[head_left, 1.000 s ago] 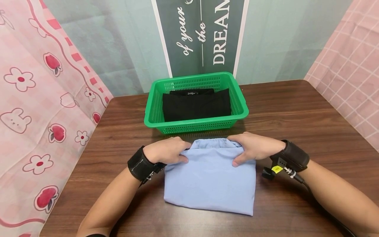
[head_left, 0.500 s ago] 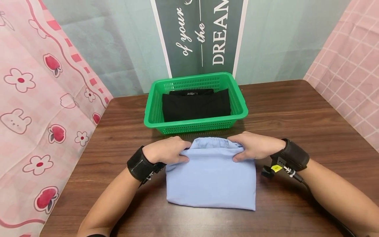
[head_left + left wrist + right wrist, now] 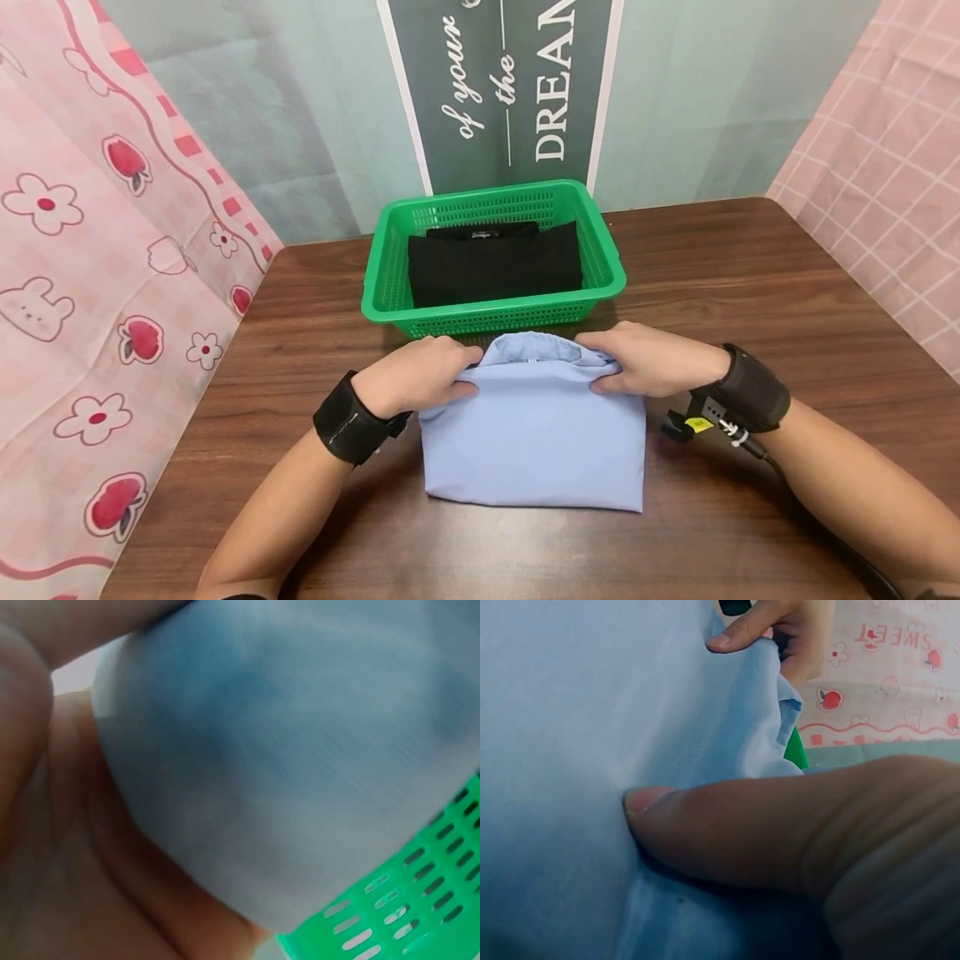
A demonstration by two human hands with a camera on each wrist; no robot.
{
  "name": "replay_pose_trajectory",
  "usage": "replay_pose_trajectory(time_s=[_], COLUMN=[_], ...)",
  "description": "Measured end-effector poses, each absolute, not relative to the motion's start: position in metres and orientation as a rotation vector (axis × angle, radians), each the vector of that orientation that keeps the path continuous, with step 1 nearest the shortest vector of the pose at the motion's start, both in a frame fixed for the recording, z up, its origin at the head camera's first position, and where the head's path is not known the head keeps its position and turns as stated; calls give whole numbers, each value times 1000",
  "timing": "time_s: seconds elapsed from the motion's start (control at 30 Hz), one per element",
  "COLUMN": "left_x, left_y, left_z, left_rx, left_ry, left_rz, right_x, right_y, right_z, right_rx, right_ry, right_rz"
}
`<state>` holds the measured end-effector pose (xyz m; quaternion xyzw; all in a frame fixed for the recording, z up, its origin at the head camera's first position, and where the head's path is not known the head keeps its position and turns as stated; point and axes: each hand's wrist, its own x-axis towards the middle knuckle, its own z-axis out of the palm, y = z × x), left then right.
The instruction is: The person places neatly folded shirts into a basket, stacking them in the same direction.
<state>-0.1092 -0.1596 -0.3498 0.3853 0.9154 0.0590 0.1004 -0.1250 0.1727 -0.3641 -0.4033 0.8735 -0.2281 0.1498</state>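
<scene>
You're looking at smooth, matt light-blue cloth [image 3: 534,442] on a dark wood-grain worktop [image 3: 750,283] with a slight sheen. The green basket [image 3: 607,267] is glossy perforated plastic and holds matt black fabric [image 3: 495,265]. The pink curtain [image 3: 90,292] is printed cloth.

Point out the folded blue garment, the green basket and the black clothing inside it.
folded blue garment [image 3: 534,446]: head view, middle of its flat top face.
green basket [image 3: 491,314]: head view, near rim.
black clothing [image 3: 495,265]: head view, centre of the folded piece.
</scene>
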Motion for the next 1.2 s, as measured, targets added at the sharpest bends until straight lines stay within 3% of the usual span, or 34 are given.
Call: replay_pose_trajectory(time_s=[1.2], left_x=[-86], left_y=[-171], left_z=[-316], left_rx=[1383], left_ry=[3228], left_rz=[111], right_x=[-102], right_y=[174], right_z=[-327], right_rx=[-1483], right_ry=[3136], right_rz=[-466])
